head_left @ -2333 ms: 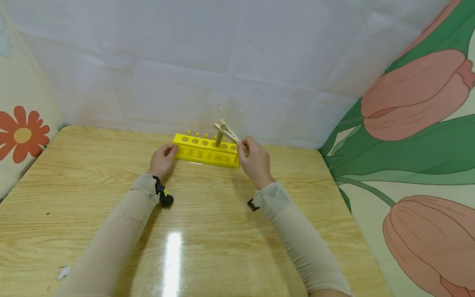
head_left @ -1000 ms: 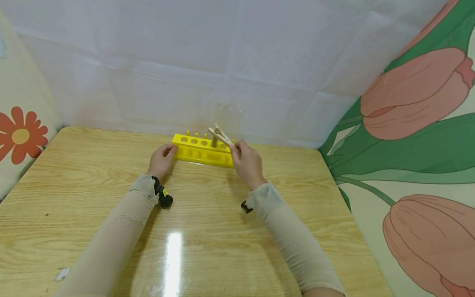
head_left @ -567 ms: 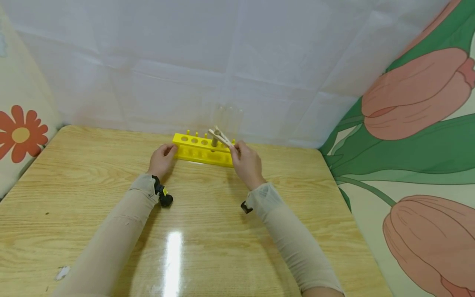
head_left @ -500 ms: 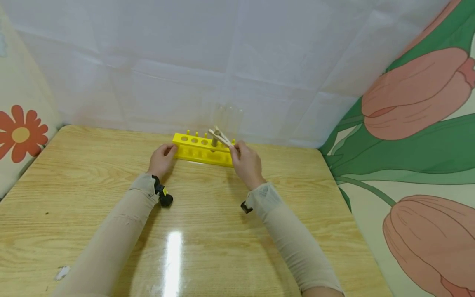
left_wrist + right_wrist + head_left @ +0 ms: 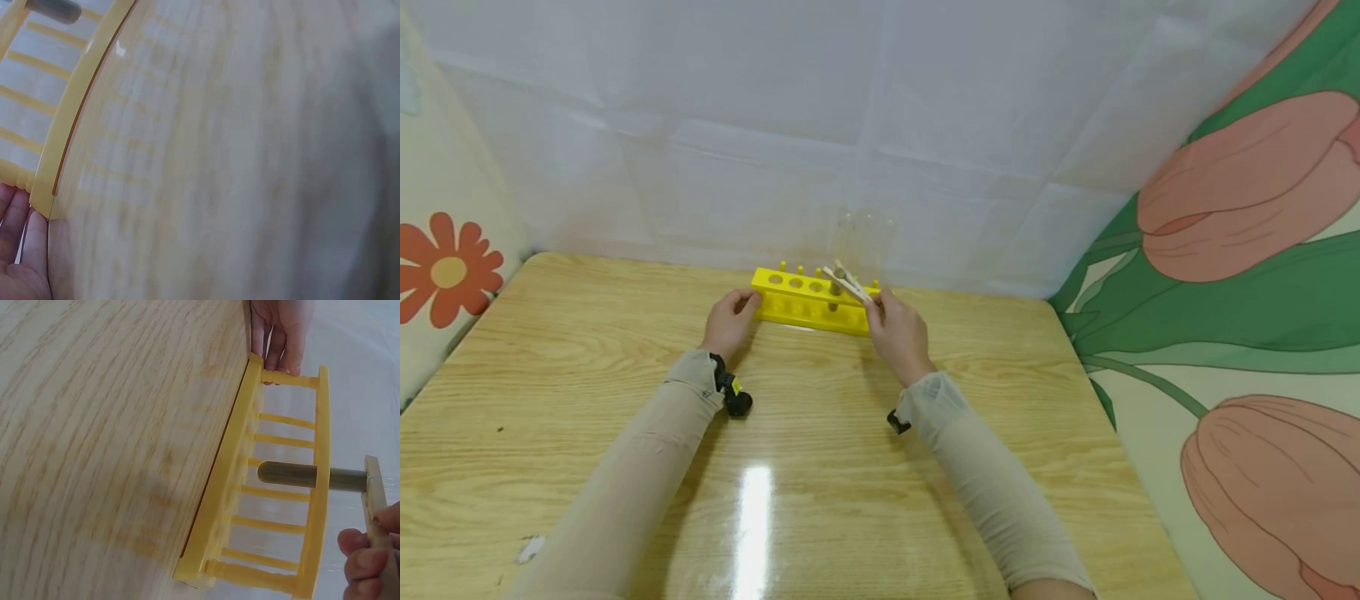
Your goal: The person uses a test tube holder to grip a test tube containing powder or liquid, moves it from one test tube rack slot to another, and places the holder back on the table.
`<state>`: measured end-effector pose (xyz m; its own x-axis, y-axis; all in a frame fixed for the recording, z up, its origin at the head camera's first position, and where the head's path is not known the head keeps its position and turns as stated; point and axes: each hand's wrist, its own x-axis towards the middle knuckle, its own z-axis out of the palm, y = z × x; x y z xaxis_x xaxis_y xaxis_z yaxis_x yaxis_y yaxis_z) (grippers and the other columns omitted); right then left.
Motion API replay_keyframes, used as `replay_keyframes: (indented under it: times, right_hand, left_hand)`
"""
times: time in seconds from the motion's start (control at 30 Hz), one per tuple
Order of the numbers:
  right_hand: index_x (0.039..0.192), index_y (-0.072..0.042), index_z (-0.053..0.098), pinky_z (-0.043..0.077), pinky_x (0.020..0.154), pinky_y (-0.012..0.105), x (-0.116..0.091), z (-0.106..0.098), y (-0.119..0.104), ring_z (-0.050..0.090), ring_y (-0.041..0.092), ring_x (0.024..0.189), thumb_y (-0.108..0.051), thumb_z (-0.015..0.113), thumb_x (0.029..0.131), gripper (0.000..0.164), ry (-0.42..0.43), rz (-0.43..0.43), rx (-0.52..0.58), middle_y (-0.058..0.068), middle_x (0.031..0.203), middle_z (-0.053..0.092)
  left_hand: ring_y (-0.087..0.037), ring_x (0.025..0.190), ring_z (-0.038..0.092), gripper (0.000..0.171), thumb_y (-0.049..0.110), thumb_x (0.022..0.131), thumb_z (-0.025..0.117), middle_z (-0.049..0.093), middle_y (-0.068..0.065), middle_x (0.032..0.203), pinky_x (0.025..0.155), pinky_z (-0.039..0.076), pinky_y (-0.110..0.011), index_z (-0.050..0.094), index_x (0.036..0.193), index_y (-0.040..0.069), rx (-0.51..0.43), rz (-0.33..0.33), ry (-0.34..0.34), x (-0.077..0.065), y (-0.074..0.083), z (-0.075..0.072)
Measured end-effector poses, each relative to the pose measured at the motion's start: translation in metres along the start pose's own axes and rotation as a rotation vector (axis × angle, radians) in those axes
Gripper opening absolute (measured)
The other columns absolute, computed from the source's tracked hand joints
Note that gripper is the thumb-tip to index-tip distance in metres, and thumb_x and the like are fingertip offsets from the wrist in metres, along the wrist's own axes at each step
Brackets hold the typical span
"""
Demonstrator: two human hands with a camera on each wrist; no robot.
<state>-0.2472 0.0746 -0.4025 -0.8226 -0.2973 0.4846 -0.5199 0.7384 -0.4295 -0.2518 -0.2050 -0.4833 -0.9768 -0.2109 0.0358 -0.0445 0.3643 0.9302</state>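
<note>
In the head view a yellow test tube rack (image 5: 775, 308) stands at the back of the table. My left hand (image 5: 727, 325) holds its left end, fingers at the end post in the right wrist view. My right hand (image 5: 901, 335) grips a wooden test tube clamp (image 5: 854, 287) over the rack's right half. Clamped near its top, a test tube (image 5: 287, 474) with dark greyish-brown contents passes down through a hole in the rack's upper plate. Its rounded tip is close over the base in the right wrist view. The right hand hides the rack's right end in the head view.
Clear, upturned tubes (image 5: 868, 237) rise behind the rack's right half, over its row of pegs. Just behind the rack hangs a white cloth (image 5: 700, 150). A flower-printed cloth (image 5: 1247, 333) borders the wooden table (image 5: 820, 467) at right.
The right hand has moved a little left, bringing the clamp and tube along. The tube has sunk into its hole, its lower end now showing below the upper plate. The left hand stays put.
</note>
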Motion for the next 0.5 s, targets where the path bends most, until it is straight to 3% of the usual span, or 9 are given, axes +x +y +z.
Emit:
replay_keyframes:
  times: [0.5]
  right_hand:
    - [0.099, 0.001, 0.068, 0.04, 0.046, 0.031, -0.0029, 0.0062, 0.0012, 0.047, 0.018, 0.05, -0.019, 0.061, 0.103, 0.021, -0.004, 0.015, -0.03, 0.009, 0.07, 0.064]
  left_hand:
    - [-0.04, 0.128, 0.05, 0.053, 0.037, 0.11, 0.044, 0.055, -0.026, 0.138, 0.111, 0.038, -0.052, 0.053, 0.14, -0.005, -0.003, -0.023, -0.007, -0.0016, 0.0031, -0.0013]
